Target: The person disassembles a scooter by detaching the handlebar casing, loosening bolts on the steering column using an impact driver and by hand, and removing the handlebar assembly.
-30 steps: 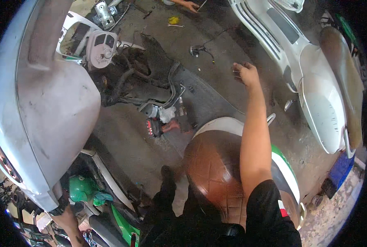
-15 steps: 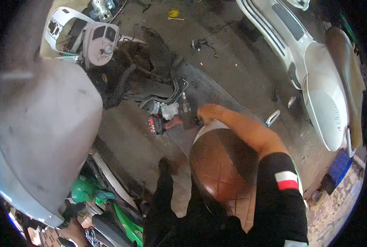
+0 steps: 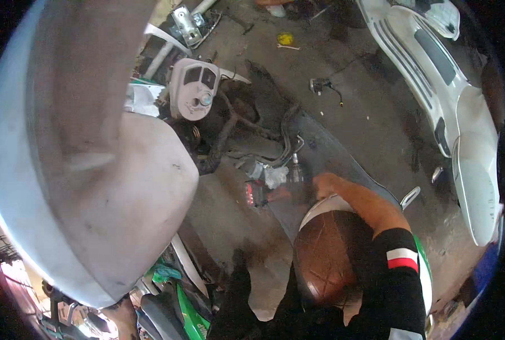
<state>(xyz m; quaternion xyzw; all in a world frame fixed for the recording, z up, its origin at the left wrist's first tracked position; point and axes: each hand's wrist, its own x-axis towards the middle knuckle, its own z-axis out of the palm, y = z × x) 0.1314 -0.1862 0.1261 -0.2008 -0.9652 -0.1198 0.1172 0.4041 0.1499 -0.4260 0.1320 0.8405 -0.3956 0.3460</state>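
Note:
My left hand [image 3: 121, 313], mostly hidden at the lower left, is closed on the end of a large pale silver scooter body panel [image 3: 145, 187], raised along the left side. My right hand [image 3: 327, 187] is bent down, with curled fingers, at the front edge of a brown quilted seat [image 3: 326, 255] with a white and green rim. It is beside a red-and-black cordless power tool [image 3: 257, 194] on a dark mat [image 3: 343, 158]; what its fingers hold is hidden. Crumpled white material [image 3: 276, 177] lies by the tool.
White body panels [image 3: 433, 68] lie along the right. Dark frame parts, a grey dashboard housing [image 3: 194, 88], a wrench [image 3: 288, 47] and small parts [image 3: 320, 86] are on the floor ahead. A scooter [image 3: 190, 317] stands below left. Part of another person's arm [image 3: 272, 3] shows at the top.
My right hand has come down from the open floor to the seat's front edge by the power tool. The view has shifted, so the silver panel now covers more of the left.

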